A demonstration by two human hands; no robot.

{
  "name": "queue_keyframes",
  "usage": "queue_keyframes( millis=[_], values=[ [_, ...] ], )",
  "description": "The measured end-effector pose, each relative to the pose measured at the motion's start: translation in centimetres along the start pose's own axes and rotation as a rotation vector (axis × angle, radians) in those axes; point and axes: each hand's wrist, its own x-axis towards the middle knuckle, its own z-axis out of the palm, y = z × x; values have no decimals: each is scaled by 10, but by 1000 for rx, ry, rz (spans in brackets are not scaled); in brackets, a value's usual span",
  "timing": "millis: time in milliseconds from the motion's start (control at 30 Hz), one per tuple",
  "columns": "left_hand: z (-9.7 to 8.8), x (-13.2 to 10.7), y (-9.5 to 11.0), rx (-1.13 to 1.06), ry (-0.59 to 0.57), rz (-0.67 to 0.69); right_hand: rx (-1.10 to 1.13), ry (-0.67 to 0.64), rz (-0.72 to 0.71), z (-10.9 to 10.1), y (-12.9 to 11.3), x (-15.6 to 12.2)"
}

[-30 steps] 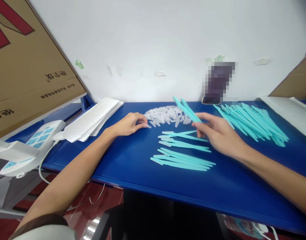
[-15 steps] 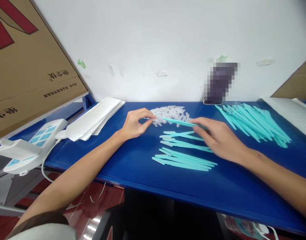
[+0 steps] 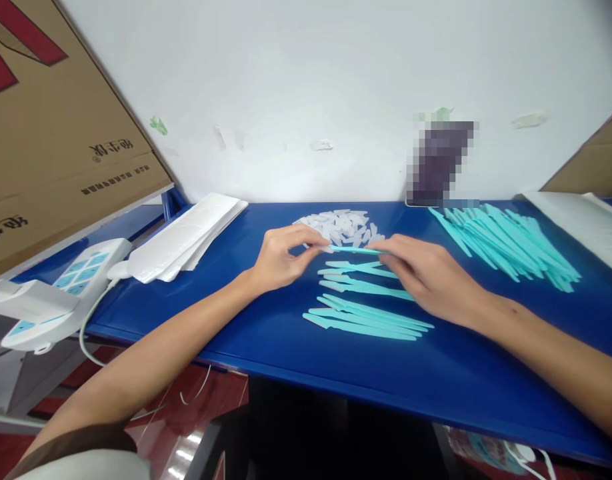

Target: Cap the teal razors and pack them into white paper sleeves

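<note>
My right hand [image 3: 426, 273] grips a thin teal razor stick [image 3: 353, 250] and holds it level above the blue table [image 3: 266, 327]. My left hand [image 3: 281, 257] pinches a small clear cap at the stick's left tip; the cap itself is mostly hidden by my fingertips. Just behind the hands lies a heap of clear caps [image 3: 343, 227]. Below the hands, several teal sticks [image 3: 366, 317] lie in neat rows. A larger loose pile of teal sticks [image 3: 511, 243] is spread at the right.
A stack of white sleeves [image 3: 186, 237] lies at the left, a white power strip [image 3: 56, 293] beyond the table's left edge. Cardboard boxes [image 3: 51, 133] lean at both sides. More white sheets [image 3: 581, 223] lie at the far right, a pixelated dark object [image 3: 439, 163] by the wall.
My right hand brought the teal stick down from a raised tilt to level. My left hand picked a cap from the heap and met the stick's tip.
</note>
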Motion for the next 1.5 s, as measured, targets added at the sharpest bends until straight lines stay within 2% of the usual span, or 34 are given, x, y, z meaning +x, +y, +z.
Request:
queue_keyframes(
  millis=[133,267,333,433,633,700,800,900,967,1100,1233,1367,1500],
  values=[
    [4,0,1,-120,-11,-169,11,-18,21,-4,-2,0],
    [0,-2,-7,-117,-14,-314,-39,-82,65,-7,2,-1],
    [-2,-3,-10,-124,-40,-357,-83,-94,61,-8,5,-1],
    [-2,-3,-10,-173,-97,-389,-140,-45,41,-9,7,-1],
    [2,-4,-3,-282,-219,-455,-102,34,48,-7,0,-2],
    [5,-5,-2,-384,-176,-505,-115,30,23,-5,-3,-2],
    [8,-6,-3,-522,-35,-529,-120,22,-26,-1,-4,-2],
    [9,-4,-6,-502,109,-527,-114,28,-52,3,-4,-1],
    [9,-2,-7,-458,166,-528,-116,30,-59,4,-5,-1],
    [10,-1,-4,-522,123,-567,-145,21,-60,5,-6,1],
    [12,-2,0,-576,74,-593,-187,59,5,3,-5,0],
    [12,-1,4,-545,47,-642,-198,82,55,-2,-6,0],
    [11,0,6,-456,32,-635,-197,109,41,-4,-8,1]
  ],
)
